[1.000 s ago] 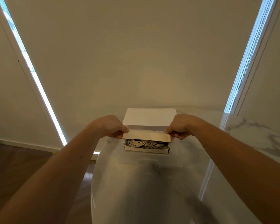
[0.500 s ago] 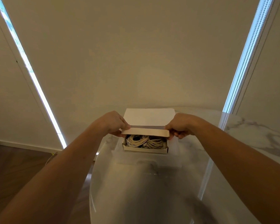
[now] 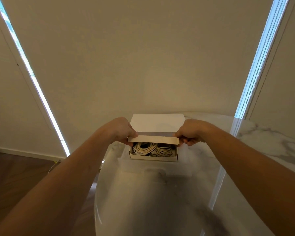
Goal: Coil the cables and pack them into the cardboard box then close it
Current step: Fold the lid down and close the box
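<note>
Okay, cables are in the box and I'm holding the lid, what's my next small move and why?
Probably fold the lid down toward you and tuck its front flap inside the box's front wall. The cables lie coiled inside, below the rim, the box is open, and your left hand and right hand already pinch the flap's two ends.

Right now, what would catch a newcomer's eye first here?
Two hands, left and right, pinch the ends of the lid flap of a cardboard box at the centre of a marble table. Coiled pale cables fill the box. Bright window strips flank the wall.
</note>
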Available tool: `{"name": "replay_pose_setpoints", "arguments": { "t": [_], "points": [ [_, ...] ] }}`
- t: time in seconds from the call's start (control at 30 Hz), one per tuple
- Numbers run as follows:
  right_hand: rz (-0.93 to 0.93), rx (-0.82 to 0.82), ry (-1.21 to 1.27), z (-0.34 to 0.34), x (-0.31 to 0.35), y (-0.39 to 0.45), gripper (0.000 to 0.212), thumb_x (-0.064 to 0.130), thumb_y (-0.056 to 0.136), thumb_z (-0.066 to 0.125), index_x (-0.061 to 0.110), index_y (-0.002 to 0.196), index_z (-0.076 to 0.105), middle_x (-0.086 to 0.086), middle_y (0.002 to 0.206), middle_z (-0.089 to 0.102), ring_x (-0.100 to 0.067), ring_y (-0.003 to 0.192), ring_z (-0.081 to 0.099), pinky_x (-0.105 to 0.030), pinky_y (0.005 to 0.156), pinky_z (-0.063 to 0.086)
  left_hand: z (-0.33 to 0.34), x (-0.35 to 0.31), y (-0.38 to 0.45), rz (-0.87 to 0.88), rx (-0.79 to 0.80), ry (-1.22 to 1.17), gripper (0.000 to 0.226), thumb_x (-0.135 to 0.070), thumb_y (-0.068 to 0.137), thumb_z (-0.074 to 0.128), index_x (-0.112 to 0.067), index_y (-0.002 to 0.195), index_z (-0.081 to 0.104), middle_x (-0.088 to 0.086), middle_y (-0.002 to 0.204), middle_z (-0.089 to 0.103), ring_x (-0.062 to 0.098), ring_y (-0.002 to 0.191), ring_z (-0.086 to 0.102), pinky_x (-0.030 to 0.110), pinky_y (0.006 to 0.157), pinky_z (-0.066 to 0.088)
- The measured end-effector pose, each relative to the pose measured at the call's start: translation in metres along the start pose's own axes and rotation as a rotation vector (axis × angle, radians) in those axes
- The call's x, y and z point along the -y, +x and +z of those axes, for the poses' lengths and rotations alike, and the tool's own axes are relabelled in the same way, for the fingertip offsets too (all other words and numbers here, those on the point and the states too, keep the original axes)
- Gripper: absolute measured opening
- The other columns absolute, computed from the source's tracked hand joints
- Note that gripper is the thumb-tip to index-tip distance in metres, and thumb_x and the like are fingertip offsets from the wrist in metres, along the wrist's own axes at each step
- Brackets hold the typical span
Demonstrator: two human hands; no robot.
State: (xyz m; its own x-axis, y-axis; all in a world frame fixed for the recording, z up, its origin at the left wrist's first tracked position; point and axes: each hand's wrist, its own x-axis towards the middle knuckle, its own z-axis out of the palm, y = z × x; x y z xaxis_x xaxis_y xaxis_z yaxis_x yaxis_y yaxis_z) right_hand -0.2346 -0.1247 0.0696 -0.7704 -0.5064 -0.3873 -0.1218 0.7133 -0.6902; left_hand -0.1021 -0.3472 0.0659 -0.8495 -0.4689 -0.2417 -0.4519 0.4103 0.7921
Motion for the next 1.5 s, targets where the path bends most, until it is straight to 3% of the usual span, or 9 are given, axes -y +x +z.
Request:
{"name": "replay_pose_setpoints", "arguments": {
  "t": [0.27,0.43,0.57,0.73,0.8,0.97,1.07,1.23,1.5],
  "points": [
    [0.009,0.000,-0.035,0.004,0.000,0.002,0.017,0.011,0.099,0.063,-0.004,0.105,0.069,-0.014,0.079,0.071,-0.010,0.050,0.048,-0.021,0.053,0.048,0.006,-0.001,-0.004,-0.002,-0.026,0.143,0.023,-0.002,0.090,0.073,0.010,0.110,0.069,0.020,0.105,0.070,0.030,0.082,0.072,0.030,0.063,0.062],
    [-0.006,-0.016,-0.094,0.007,0.002,0.003,0.017,0.012,0.098,0.064,-0.004,0.102,0.066,-0.012,0.075,0.070,-0.011,0.051,0.050,-0.022,0.053,0.049,0.007,0.003,0.000,0.037,-0.041,0.285,0.019,-0.012,0.089,0.077,0.001,0.103,0.076,0.013,0.094,0.076,0.026,0.085,0.074,0.034,0.081,0.062],
    [-0.019,-0.028,-0.168,0.011,0.004,0.002,0.017,0.013,0.098,0.065,-0.003,0.094,0.066,-0.011,0.072,0.066,-0.013,0.050,0.051,-0.023,0.052,0.047,0.015,-0.002,-0.005,0.084,-0.050,0.493,0.019,-0.017,0.094,0.070,-0.001,0.103,0.076,0.006,0.077,0.070,0.020,0.070,0.066,0.024,0.066,0.051],
    [-0.026,-0.036,-0.158,0.013,0.003,0.004,0.017,0.013,0.097,0.066,-0.004,0.093,0.066,-0.014,0.078,0.068,-0.014,0.050,0.051,-0.023,0.051,0.047,0.020,-0.008,-0.009,0.100,-0.057,0.695,0.024,-0.021,0.098,0.063,-0.002,0.109,0.073,0.014,0.102,0.075,0.026,0.089,0.067,0.032,0.081,0.050],
    [-0.032,-0.046,-0.152,0.012,0.002,0.003,0.017,0.013,0.098,0.065,-0.003,0.091,0.065,-0.012,0.074,0.066,-0.015,0.050,0.050,-0.023,0.051,0.048,0.020,-0.010,-0.008,0.100,-0.067,0.716,0.028,-0.022,0.100,0.058,0.001,0.108,0.072,0.012,0.092,0.072,0.026,0.082,0.065,0.033,0.078,0.049],
    [-0.028,-0.045,-0.123,0.010,-0.001,0.004,0.018,0.014,0.099,0.063,-0.003,0.095,0.065,-0.012,0.073,0.066,-0.014,0.049,0.053,-0.024,0.052,0.052,0.016,-0.010,-0.002,0.075,-0.091,0.607,0.025,-0.019,0.098,0.062,0.000,0.112,0.071,0.016,0.110,0.072,0.031,0.095,0.072,0.038,0.085,0.059],
    [-0.022,-0.041,-0.132,0.009,0.000,0.005,0.018,0.015,0.100,0.062,-0.002,0.093,0.065,-0.011,0.073,0.066,-0.013,0.050,0.053,-0.023,0.053,0.052,0.015,-0.004,-0.002,0.035,-0.079,0.413,0.017,-0.010,0.097,0.064,0.003,0.106,0.071,0.019,0.107,0.070,0.035,0.084,0.074,0.046,0.079,0.063],
    [-0.017,-0.036,-0.100,0.008,-0.001,0.006,0.018,0.014,0.099,0.063,-0.004,0.101,0.065,-0.013,0.078,0.066,-0.014,0.052,0.053,-0.025,0.057,0.053,0.013,0.002,-0.007,0.024,-0.098,0.257,0.014,-0.006,0.098,0.061,0.002,0.103,0.071,0.017,0.102,0.069,0.023,0.068,0.067,0.028,0.060,0.061],
    [-0.019,-0.050,-0.043,0.005,-0.002,0.004,0.016,0.010,0.098,0.064,0.002,0.086,0.069,-0.015,0.082,0.065,-0.014,0.053,0.054,-0.025,0.056,0.055,0.012,0.001,-0.014,-0.036,-0.049,0.071,0.015,-0.010,0.102,0.057,-0.002,0.106,0.068,0.015,0.108,0.067,0.030,0.082,0.075,0.026,0.055,0.061]
  ]
}}
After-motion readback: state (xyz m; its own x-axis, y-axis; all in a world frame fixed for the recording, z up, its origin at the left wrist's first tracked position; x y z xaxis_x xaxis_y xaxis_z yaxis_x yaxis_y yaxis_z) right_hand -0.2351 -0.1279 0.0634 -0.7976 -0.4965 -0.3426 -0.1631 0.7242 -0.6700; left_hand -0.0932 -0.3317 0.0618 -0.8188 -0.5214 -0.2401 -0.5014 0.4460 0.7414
